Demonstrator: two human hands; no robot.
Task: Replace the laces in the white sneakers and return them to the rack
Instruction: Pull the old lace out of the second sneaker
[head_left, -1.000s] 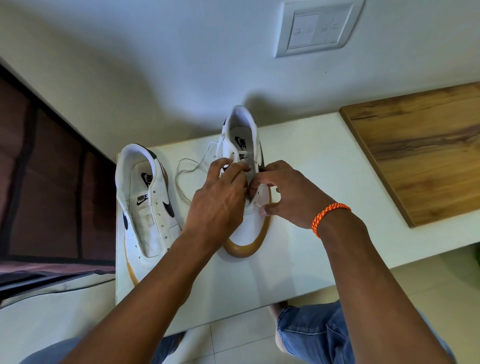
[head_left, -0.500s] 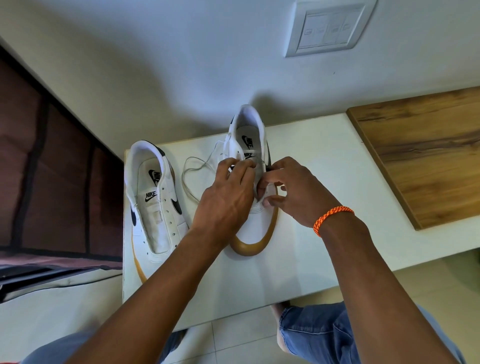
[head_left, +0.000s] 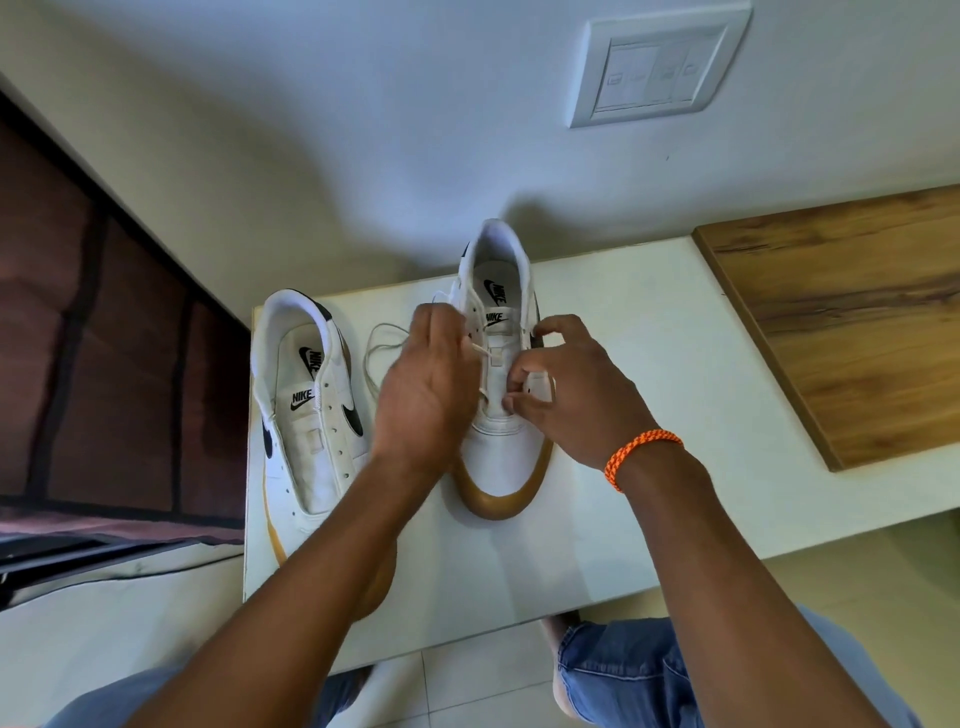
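A white sneaker (head_left: 498, 415) with a gum sole stands on the white worktop (head_left: 649, 415), heel toward the wall. A white lace (head_left: 480, 353) is pinched by the left hand (head_left: 423, 395) beside the eyelets. The sneaker's right side is gripped by the curled right hand (head_left: 566, 395). A second, unlaced sneaker (head_left: 306, 405) lies just left.

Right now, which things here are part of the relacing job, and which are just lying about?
Part of the job:
- right sneaker, being worked on
- white lace, partly threaded
- left sneaker, unlaced
- left hand, pulling the lace
- right hand, at the eyelets

Just lying about:
- wooden board
- wall switch plate
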